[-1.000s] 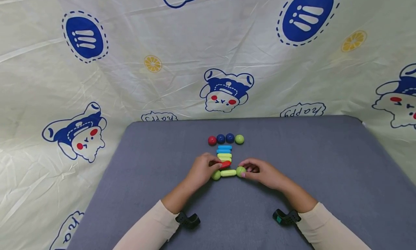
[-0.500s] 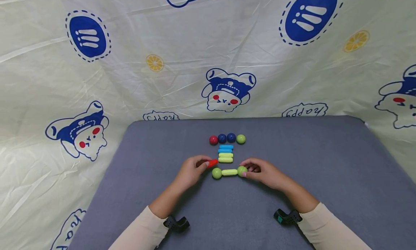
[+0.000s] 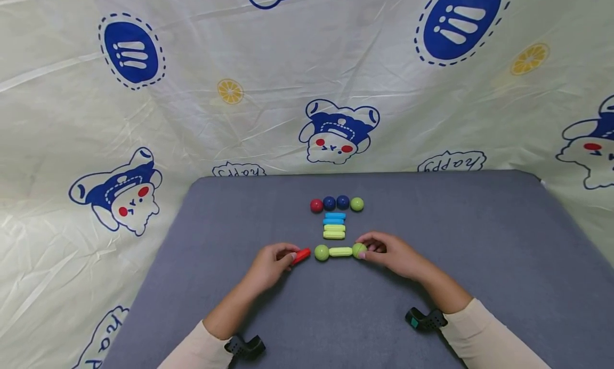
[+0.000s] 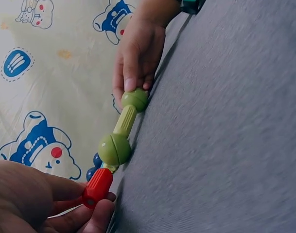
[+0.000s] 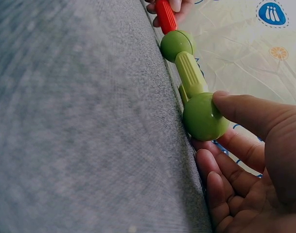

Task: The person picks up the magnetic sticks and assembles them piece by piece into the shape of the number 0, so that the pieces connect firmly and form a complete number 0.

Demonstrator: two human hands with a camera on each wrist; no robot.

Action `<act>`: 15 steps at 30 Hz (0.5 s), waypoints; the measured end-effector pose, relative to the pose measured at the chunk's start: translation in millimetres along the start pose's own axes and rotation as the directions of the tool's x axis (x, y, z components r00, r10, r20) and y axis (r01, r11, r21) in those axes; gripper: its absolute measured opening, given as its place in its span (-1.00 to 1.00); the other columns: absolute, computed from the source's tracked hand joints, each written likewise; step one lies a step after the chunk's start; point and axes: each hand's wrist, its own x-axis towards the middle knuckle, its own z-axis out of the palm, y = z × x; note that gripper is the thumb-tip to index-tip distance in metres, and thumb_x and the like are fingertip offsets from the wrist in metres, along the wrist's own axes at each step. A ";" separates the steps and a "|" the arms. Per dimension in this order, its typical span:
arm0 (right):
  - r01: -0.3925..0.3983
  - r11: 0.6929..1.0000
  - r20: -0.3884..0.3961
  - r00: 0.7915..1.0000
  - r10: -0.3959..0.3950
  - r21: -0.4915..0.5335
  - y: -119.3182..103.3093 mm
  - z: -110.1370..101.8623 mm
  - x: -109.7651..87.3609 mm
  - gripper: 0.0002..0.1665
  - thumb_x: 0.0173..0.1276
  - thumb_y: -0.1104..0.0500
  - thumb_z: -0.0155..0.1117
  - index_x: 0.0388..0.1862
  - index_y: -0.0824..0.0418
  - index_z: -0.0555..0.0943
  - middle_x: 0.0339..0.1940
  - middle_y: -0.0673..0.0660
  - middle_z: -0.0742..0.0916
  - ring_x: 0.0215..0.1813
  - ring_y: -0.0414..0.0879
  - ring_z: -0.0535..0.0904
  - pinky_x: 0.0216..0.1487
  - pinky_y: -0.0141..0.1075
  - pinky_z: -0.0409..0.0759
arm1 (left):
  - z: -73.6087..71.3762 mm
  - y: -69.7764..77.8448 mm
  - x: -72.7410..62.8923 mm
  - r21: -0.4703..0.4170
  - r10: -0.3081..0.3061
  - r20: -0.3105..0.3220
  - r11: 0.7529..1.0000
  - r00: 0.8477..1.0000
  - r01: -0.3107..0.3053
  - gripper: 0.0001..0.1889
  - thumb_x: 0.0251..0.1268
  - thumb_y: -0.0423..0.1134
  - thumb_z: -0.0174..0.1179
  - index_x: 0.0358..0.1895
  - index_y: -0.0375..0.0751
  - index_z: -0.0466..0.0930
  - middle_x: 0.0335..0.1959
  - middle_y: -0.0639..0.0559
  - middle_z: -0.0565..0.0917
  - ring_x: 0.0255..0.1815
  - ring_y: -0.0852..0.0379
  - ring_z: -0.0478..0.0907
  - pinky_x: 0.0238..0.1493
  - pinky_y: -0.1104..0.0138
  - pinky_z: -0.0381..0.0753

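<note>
My left hand [image 3: 269,263] pinches a red ribbed rod [image 3: 301,256] between thumb and fingers, its free end pointing at the left green ball [image 3: 322,253]. A small gap shows between rod and ball in the head view. A yellow-green ribbed rod [image 3: 340,251] joins that ball to a second green ball [image 5: 206,116]. Thumb and fingers of my right hand [image 3: 390,254] hold this second ball. In the left wrist view the red rod [image 4: 97,188] overlaps the area just below the near green ball [image 4: 114,149].
Behind the joined piece lie two yellow-green rods [image 3: 334,231] and two blue rods [image 3: 334,218], stacked in a column. Farther back is a row of balls: one red [image 3: 316,205], two dark blue [image 3: 329,203], one green [image 3: 357,204]. All rest on a grey cloth-covered table [image 3: 431,214].
My left hand has drawn the red rod from beside the rod column, leftward and toward me, to the left green ball's side. My right hand keeps holding the right ball.
</note>
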 end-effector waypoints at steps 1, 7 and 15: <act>0.001 1.000 0.001 1.000 -0.001 0.000 0.1 -0.5 -0.1 -0.61 0.43 0.02 0.35 0.16 0.13 0.63 -0.11 0.08 0.70 -0.15 -0.15 0.56 -0.13 -0.36 0.53 | 0.3 0.2 -1.6 -0.005 0.002 0.007 1.000 1.000 -0.002 -0.79 0.48 -0.31 0.16 0.05 -0.22 0.71 -0.18 -0.11 0.77 -0.36 0.18 0.66 -0.28 0.35 0.64; 0.006 1.000 0.001 1.000 -0.006 0.006 0.5 -1.4 -0.1 -0.61 0.43 0.04 0.35 0.16 0.15 0.63 -0.12 0.08 0.70 -0.16 -0.16 0.56 -0.15 -0.37 0.53 | 6.6 3.8 -6.6 -0.034 0.013 0.047 0.999 0.999 -0.011 -0.77 0.50 -0.30 0.14 0.08 -0.24 0.69 -0.15 -0.12 0.77 -0.36 0.19 0.67 -0.28 0.36 0.64; -0.004 1.000 -0.006 1.000 0.004 0.003 -1.0 -1.4 -0.2 -0.61 0.43 0.03 0.36 0.16 0.13 0.63 -0.12 0.08 0.70 -0.14 -0.14 0.56 -0.13 -0.37 0.53 | 14.1 4.7 -6.1 -0.132 -0.001 0.088 0.991 0.996 0.012 -0.73 0.47 -0.32 0.16 0.13 -0.29 0.65 -0.11 -0.18 0.75 -0.34 0.17 0.69 -0.24 0.34 0.69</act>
